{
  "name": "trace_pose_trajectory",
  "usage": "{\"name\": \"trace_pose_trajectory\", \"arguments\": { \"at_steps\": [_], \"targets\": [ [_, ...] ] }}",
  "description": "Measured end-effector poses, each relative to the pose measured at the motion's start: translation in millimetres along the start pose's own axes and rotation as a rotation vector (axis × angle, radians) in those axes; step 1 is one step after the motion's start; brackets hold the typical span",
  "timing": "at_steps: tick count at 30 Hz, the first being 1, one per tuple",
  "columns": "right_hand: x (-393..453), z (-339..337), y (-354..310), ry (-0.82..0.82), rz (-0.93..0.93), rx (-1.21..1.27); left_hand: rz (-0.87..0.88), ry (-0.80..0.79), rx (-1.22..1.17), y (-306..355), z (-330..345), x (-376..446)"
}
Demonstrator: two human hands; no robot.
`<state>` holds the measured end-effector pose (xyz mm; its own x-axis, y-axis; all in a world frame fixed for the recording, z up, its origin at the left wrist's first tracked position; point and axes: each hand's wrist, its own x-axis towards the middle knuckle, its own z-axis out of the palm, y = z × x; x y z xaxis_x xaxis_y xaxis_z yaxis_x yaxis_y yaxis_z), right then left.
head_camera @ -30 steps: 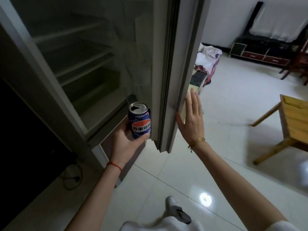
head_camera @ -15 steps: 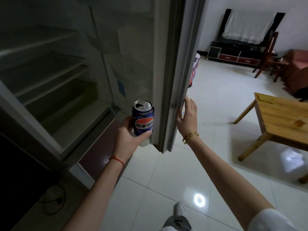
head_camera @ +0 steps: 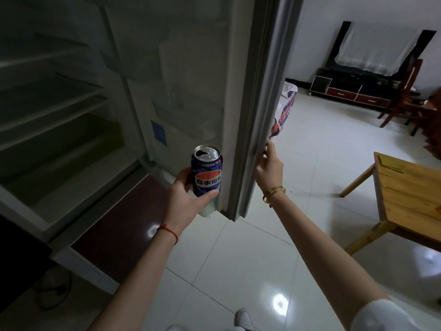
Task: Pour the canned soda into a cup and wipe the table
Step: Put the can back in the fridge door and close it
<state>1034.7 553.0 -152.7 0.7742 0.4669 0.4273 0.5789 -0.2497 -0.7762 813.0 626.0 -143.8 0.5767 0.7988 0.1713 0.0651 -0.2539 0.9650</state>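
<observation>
My left hand (head_camera: 185, 194) grips a blue soda can (head_camera: 207, 174) upright in front of the open fridge; its top shows an open mouth. My right hand (head_camera: 268, 166) is on the outer edge of the fridge door (head_camera: 257, 103), its fingers curled round that edge. A wooden table (head_camera: 410, 194) stands at the right. No cup or cloth is in view.
The open fridge (head_camera: 59, 120) with bare shelves fills the left. A cable lies on the floor at the lower left (head_camera: 55, 292). A dark TV cabinet (head_camera: 353, 91) and wooden chairs (head_camera: 405, 96) stand at the far right. Glossy white tiles (head_camera: 310, 151) cover the floor.
My right hand went from flat against the door edge to curled round it. The view has turned right, showing more of the room. The can stays in my left hand.
</observation>
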Motion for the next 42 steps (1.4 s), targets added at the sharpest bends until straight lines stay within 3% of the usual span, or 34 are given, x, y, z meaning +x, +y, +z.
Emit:
{"name": "trace_pose_trajectory", "arguments": {
  "at_steps": [17,36,42],
  "targets": [
    [167.0,-15.6,83.6,-0.163,0.040,0.040,-0.018,0.164,0.069,19.2,127.7,85.6],
    [288.3,6.4,115.4,-0.303,0.126,0.017,0.120,0.119,0.169,72.0,150.6,179.3],
    [310.1,13.8,123.4,-0.324,0.105,0.038,0.220,0.216,0.267,96.7,138.5,224.0]
  ]
}}
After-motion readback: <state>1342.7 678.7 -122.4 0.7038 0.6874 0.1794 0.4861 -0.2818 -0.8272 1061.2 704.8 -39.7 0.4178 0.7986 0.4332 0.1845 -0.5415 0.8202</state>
